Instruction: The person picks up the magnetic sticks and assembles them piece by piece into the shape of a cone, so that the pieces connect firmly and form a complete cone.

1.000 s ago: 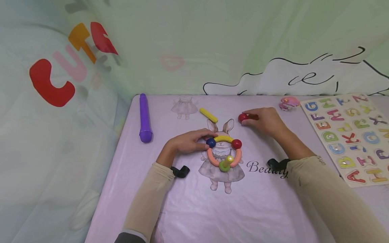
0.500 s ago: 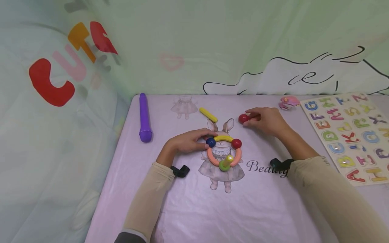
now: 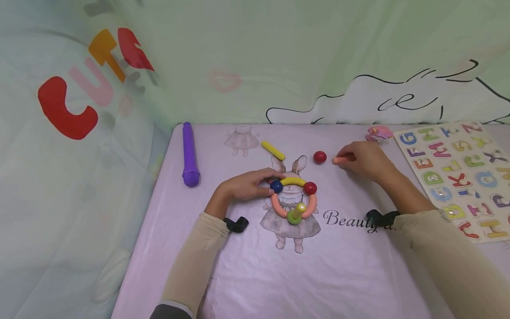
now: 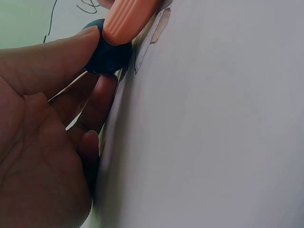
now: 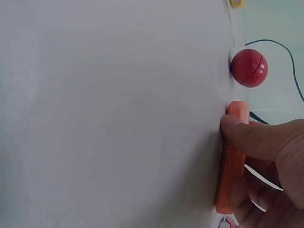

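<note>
My left hand [image 3: 247, 185] pinches the blue ball [image 3: 276, 187] of a ring of balls and rods lying on the table. In the left wrist view thumb and fingers grip the blue ball [image 4: 108, 57], with a ridged orange rod [image 4: 128, 21] joined to it. A yellow curved rod [image 3: 293, 181], a red ball [image 3: 310, 188] and a green ball [image 3: 294, 217] with a yellow-green stick [image 3: 300, 210] standing up complete the ring. My right hand [image 3: 366, 159] pinches a separate orange rod [image 5: 232, 161] close over the table. A loose red ball [image 5: 249, 68] sits just beyond its end.
A yellow rod [image 3: 273, 150] lies behind the ring. To the left is a purple toy microphone [image 3: 190, 155]. A small pink toy [image 3: 379, 133] and an alphabet puzzle board [image 3: 458, 177] are at the right. Printed curtains rise behind and left of the table.
My right hand held the red ball earlier. It has drawn to the right, leaving the ball on the table, and an orange rod now shows in its fingers. The left hand stays put.
</note>
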A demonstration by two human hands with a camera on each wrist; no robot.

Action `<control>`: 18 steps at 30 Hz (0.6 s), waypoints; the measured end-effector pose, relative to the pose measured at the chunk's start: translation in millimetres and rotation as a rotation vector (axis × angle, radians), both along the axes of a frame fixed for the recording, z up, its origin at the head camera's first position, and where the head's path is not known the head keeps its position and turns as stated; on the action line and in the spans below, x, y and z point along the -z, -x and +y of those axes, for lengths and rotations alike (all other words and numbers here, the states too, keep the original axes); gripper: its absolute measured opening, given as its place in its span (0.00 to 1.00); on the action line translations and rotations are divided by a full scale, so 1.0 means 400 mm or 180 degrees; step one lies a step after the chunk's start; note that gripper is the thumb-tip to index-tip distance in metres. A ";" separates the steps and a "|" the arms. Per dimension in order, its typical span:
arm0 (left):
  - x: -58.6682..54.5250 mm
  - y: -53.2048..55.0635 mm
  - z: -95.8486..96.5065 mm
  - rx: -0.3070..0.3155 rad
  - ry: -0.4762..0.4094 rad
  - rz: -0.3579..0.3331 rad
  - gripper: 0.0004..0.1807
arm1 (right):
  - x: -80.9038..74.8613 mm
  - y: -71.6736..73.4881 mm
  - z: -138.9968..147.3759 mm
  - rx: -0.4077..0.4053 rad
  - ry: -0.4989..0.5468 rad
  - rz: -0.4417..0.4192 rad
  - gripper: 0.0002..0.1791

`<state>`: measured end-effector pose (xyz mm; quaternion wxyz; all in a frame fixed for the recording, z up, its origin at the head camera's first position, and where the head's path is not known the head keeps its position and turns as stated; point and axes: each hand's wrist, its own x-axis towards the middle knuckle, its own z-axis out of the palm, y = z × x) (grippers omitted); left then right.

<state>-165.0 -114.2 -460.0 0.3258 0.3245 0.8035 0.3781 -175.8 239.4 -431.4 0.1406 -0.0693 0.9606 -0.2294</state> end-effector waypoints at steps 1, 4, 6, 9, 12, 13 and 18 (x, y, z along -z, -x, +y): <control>0.001 0.000 0.000 0.0001 -0.0002 0.0004 0.29 | 0.000 -0.003 0.001 -0.0015 -0.0025 0.0002 0.21; 0.003 0.001 0.000 0.0003 -0.0020 -0.0003 0.29 | -0.003 -0.013 0.003 -0.0066 -0.0077 0.0009 0.20; 0.005 0.002 0.001 0.0001 -0.0034 -0.0017 0.29 | -0.004 -0.020 0.004 -0.0102 -0.0091 0.0026 0.20; 0.005 0.003 0.001 -0.0013 -0.0037 -0.0037 0.29 | -0.006 -0.032 0.004 -0.0140 -0.0043 0.0078 0.20; 0.006 0.003 0.001 -0.0025 -0.0028 -0.0038 0.29 | -0.008 -0.042 0.001 -0.0192 0.0033 0.0160 0.19; 0.006 0.003 0.001 -0.0027 -0.0027 -0.0041 0.29 | -0.008 -0.044 0.000 -0.0202 0.0070 0.0189 0.19; 0.005 0.003 0.002 -0.0020 -0.0038 -0.0048 0.29 | -0.019 -0.061 -0.009 -0.0161 0.0316 0.0150 0.18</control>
